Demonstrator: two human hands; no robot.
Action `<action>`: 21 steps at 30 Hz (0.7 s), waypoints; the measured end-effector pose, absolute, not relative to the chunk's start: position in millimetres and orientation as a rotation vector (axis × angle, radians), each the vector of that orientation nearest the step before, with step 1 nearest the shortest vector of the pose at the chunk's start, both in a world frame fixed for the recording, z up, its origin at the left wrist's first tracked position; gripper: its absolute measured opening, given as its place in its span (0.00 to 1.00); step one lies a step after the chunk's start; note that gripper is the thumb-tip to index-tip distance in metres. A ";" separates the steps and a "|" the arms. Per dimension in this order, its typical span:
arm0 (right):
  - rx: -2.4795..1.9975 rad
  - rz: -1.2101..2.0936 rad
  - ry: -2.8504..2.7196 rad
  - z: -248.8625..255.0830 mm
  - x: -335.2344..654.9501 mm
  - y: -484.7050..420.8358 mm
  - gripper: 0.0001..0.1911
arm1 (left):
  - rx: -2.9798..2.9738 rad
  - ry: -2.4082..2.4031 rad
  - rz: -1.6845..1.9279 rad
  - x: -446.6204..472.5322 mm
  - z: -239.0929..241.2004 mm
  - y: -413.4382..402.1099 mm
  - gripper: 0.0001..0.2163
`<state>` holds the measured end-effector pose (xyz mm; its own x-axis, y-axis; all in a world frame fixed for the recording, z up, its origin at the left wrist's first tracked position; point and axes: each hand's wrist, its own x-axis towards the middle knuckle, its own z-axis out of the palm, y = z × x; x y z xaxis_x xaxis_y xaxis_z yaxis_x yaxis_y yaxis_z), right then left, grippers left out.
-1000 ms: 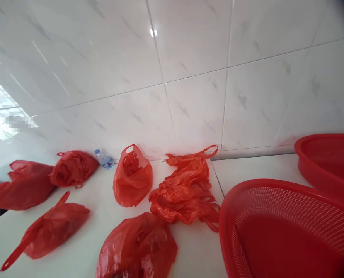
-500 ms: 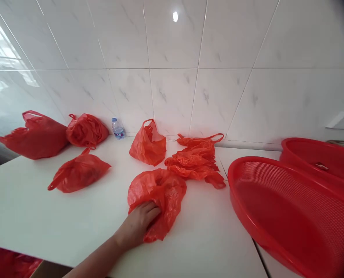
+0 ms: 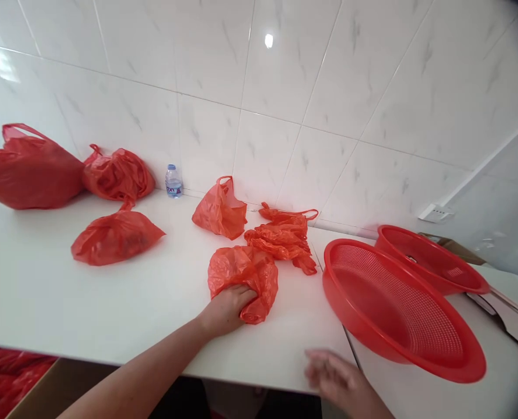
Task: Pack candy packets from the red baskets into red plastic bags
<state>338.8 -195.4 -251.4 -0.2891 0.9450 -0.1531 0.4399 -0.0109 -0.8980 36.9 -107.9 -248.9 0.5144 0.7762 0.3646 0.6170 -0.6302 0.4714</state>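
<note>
L hand (image 3: 226, 308) grips crumpled red bag (image 3: 245, 270), flat on table, long axis unclear.

Bare table (image 3: 88, 302) left of basket (image 3: 398, 314)

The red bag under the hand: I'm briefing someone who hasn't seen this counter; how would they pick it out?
On the white counter, find the nearer red mesh basket at the right. Just left of it, nearest the front edge, lies a crumpled red bag. Unlike the other red bags, it has the left hand gripping it.
</note>
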 end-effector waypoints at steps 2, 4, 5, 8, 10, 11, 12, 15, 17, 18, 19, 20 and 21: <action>-1.398 1.168 -1.706 -243.3 323.6 -155.0 0.14 | 2.464 1.180 0.810 35.7 -249.9 -108.1 0.08; -1.405 1.047 -1.657 -236.4 304.0 -114.4 0.15 | 2.446 1.182 0.817 34.7 -249.7 -107.8 0.08; -1.397 1.034 -1.637 -234.5 293.7 -95.9 0.16 | 2.432 1.178 0.823 34.4 -249.2 -107.5 0.08; -1.350 0.980 -1.552 -237.0 266.0 -52.9 0.19 | 2.388 1.176 0.832 33.0 -247.5 -106.4 0.07; -1.335 0.860 -1.508 -243.5 253.8 -36.4 0.21 | 2.340 1.196 0.846 31.3 -247.6 -105.5 0.07; -1.330 0.797 -1.506 -247.2 250.1 -31.5 0.21 | 2.306 1.213 0.860 30.2 -248.2 -104.9 0.07; -1.323 0.747 -1.518 -250.5 247.8 -28.3 0.21 | 2.263 1.235 0.882 29.0 -248.8 -104.4 0.08; -1.296 0.685 -1.581 -257.0 247.0 -25.1 0.20 | 2.130 1.284 0.972 26.6 -248.4 -103.0 0.12; -1.294 0.660 -1.599 -258.5 248.6 -24.2 0.20 | 2.051 1.304 1.059 27.8 -243.5 -101.7 0.17; -1.296 0.640 -1.601 -258.9 249.3 -23.4 0.20 | 2.013 1.327 1.118 29.6 -239.6 -100.3 0.17; -1.297 0.620 -1.603 -259.4 250.0 -22.3 0.20 | 1.982 1.352 1.179 32.5 -235.1 -98.0 0.16; -1.297 0.607 -1.606 -260.0 250.5 -21.1 0.20 | 1.962 1.360 1.224 36.2 -230.5 -94.6 0.15; -1.297 0.611 -1.604 -260.7 251.1 -19.9 0.20 | 1.960 1.354 1.268 40.8 -226.5 -90.2 0.14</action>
<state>251.1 -19.9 -260.7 0.0144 0.9334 0.3585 0.4583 0.3125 -0.8321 40.8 -90.2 -226.5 0.1008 0.8952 0.4342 0.4919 -0.4241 0.7604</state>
